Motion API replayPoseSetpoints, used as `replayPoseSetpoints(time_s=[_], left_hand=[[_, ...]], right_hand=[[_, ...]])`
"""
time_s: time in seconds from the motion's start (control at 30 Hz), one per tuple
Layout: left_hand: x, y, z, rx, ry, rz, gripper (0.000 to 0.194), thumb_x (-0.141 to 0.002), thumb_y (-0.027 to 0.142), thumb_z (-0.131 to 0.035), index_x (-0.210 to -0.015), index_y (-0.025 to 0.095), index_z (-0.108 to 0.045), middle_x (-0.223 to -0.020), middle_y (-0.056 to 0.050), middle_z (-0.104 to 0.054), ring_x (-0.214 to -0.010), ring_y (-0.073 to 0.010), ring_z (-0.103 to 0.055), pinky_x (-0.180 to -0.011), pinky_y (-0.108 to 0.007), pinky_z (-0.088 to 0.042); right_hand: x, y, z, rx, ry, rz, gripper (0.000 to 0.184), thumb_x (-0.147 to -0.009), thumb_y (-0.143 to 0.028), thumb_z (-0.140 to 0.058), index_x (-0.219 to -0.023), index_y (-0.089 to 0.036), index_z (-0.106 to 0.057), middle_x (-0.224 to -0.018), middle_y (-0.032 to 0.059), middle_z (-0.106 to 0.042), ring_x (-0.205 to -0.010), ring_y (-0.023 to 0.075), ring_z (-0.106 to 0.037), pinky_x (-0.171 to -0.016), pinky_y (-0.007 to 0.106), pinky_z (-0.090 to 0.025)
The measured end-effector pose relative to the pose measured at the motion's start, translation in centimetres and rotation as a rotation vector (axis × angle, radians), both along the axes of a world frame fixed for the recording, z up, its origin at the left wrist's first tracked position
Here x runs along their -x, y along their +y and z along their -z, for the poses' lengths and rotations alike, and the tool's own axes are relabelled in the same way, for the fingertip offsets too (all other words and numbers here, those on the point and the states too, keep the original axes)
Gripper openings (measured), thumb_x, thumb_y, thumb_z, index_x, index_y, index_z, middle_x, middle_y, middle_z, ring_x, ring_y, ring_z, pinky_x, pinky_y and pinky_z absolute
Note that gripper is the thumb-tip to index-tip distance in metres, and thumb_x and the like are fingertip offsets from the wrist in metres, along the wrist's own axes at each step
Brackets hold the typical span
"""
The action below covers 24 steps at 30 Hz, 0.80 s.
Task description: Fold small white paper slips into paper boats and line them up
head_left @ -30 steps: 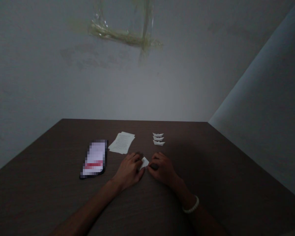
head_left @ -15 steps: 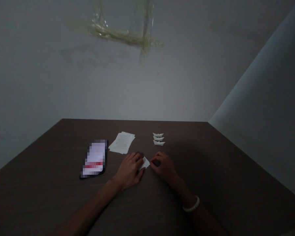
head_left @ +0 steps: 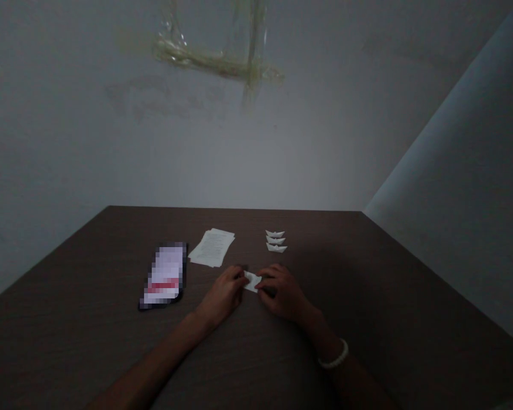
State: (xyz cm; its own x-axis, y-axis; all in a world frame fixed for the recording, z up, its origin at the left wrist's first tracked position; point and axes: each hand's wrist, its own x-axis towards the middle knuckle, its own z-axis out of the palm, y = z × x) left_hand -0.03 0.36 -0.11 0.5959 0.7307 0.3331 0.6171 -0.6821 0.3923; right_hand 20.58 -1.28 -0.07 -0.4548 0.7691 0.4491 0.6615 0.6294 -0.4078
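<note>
A small folded piece of white paper (head_left: 252, 282) is between my two hands, low over the table. My left hand (head_left: 223, 293) pinches its left edge between thumb and fingers. At the right edge, my right hand (head_left: 284, 291) grips the paper with thumb and fingertips; a white bracelet (head_left: 334, 356) circles that wrist. Just beyond my right hand, three small white paper boats (head_left: 276, 241) sit in a close column. The paper's outer edges are partly hidden by my fingers.
A loose stack of printed paper sheets (head_left: 212, 248) lies behind my left hand. Left of it rests a phone (head_left: 165, 276) with a blurred screen. The dark wooden table (head_left: 393, 296) meets a grey wall (head_left: 308, 142) at the back and another surface slants along the right.
My left hand has drawn its fingers in to the paper's left edge. My right hand has closed on the right side, and the paper has turned and shows a wider shape.
</note>
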Motion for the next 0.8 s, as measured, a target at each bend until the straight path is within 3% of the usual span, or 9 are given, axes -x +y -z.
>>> replayPoseSetpoints(time_s=[0.2, 0.5, 0.8], left_hand=[[0.0, -0.7, -0.8, -0.045, 0.081, 0.066, 0.018, -0.084, 0.010, -0.049, -0.090, 0.014, -0.066, -0.093, -0.009, -0.056, -0.092, -0.0231, -0.052, -0.082, -0.035, -0.048], [0.2, -0.8, -1.3, -0.062, 0.151, 0.223, 0.027, -0.084, 0.011, -0.048, -0.098, 0.019, -0.069, -0.097, -0.008, -0.057, -0.093, -0.0226, -0.052, -0.082, -0.035, -0.048], [0.2, -0.8, -1.4, -0.070, 0.154, 0.217, 0.027, -0.083, 0.012, -0.048, -0.096, 0.020, -0.070, -0.094, -0.008, -0.057, -0.090, -0.0221, -0.053, -0.080, -0.035, -0.046]], right_hand=[[0.2, 0.4, 0.4, 0.020, 0.044, 0.070, 0.008, -0.075, -0.016, -0.069, -0.077, -0.023, -0.072, -0.097, 0.0032, -0.068, -0.090, 0.0190, -0.057, -0.084, 0.034, -0.043], [0.1, 0.6, 0.4, 0.042, 0.080, 0.112, 0.007, -0.074, -0.016, -0.071, -0.073, -0.023, -0.072, -0.087, 0.0011, -0.068, -0.083, 0.0176, -0.057, -0.078, 0.031, -0.043], [-0.2, 1.3, 0.9, 0.059, 0.096, 0.242, 0.006, -0.075, -0.016, -0.071, -0.072, -0.022, -0.072, -0.082, 0.0020, -0.067, -0.080, 0.0171, -0.057, -0.079, 0.032, -0.042]])
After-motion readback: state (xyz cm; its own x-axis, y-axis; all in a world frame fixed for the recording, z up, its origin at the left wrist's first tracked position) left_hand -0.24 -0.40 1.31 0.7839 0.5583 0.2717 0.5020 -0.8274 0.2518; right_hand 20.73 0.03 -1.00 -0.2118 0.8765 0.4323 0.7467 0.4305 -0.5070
